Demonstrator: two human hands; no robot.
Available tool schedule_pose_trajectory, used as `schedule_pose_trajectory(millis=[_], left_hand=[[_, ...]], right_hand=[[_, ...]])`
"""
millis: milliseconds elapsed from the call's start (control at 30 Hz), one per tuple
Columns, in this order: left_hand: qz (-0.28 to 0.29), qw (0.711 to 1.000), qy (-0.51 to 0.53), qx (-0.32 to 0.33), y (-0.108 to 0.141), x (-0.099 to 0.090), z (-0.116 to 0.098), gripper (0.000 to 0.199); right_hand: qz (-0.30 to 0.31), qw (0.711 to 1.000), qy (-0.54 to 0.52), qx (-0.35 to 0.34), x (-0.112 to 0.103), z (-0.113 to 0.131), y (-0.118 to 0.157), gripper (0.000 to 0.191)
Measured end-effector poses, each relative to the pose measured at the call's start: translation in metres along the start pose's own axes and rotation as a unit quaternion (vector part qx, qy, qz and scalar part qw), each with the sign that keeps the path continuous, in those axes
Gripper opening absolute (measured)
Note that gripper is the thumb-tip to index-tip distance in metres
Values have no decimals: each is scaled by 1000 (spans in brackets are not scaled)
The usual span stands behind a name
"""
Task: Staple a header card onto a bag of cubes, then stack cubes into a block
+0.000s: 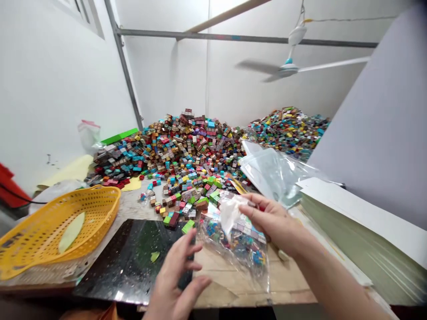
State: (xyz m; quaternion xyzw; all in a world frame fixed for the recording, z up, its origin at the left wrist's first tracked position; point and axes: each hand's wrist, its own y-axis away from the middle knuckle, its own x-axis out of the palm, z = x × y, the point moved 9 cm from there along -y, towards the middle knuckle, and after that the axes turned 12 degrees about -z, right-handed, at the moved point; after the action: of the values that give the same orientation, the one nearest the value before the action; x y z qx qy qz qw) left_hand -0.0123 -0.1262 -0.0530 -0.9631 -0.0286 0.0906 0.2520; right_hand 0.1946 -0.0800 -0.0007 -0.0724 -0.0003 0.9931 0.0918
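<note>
- The right hand point(271, 220), at 4 o'clock from the centre of the view, is narrow: the thumb and fingers pinch a white scrap point(228, 218).
- This scrap is at 5 o'clock, crumpled and hanging down; I cannot tell if it is paper or thin plastic.
- Behind and below the scrap, also at 5 o'clock, lies a clear bag point(248, 249) with many small coloured pieces inside; their shapes are too blurred to tell.
- The bag rests on brown cardboard point(216, 278).
- The left hand point(171, 278), near 7 o'clock, is wide, with its fingers spread, to the left of the bag.
- In the view, this hand covers part of a shiny black board point(123, 262); I cannot tell whether it touches it.
- The board, between 7 and 8 o'clock, carries light specks and a green bit point(155, 256).
- At 8 o'clock is a yellow basket point(115, 198), and a pale green oval point(71, 233) lies in it.
- A big heap of coloured blocks point(187, 146) is near the centre, toward 10 o'clock.
- A second heap point(290, 126) is between 2 and 3 o'clock.
- Clear plastic sheets point(275, 173) lie at 3 o'clock.
</note>
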Motion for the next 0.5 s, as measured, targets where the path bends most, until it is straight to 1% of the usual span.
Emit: schedule_pose_trajectory(millis=[33, 67, 100, 133, 200, 267, 300, 433, 500], left_hand=[[16, 999, 28, -8, -6, 13, -4, 65], [9, 999, 46, -23, -12, 20, -5, 65], [1, 998, 54, -41, -15, 24, -3, 59], [-9, 996, 58, -66, -16, 25, 1, 48], [-40, 990, 71, -113, -13, 18, 11, 30], [-64, 986, 71, -137, -7, 6, 17, 21], [-71, 985, 63, -143, -4, 0, 20, 19], [-83, 976, 9, -201, 8, -15, 34, 20], [-93, 971, -14, -218, 10, -20, 38, 23]], right_hand=[[23, 1000, -11, -4, 17, -3, 8, 25], [48, 999, -22, -9, 33, -5, 16, 22], [71, 997, -32, -14, 47, -8, 22, 20], [87, 995, -39, -16, 58, -11, 27, 18], [102, 994, -45, -15, 71, -18, 34, 16], [101, 994, -41, 3, 77, -29, 38, 18], [99, 994, -40, 23, 79, -36, 40, 22], [111, 983, -83, 117, 91, -59, 51, 45], [112, 981, -97, 126, 98, -62, 56, 50]])
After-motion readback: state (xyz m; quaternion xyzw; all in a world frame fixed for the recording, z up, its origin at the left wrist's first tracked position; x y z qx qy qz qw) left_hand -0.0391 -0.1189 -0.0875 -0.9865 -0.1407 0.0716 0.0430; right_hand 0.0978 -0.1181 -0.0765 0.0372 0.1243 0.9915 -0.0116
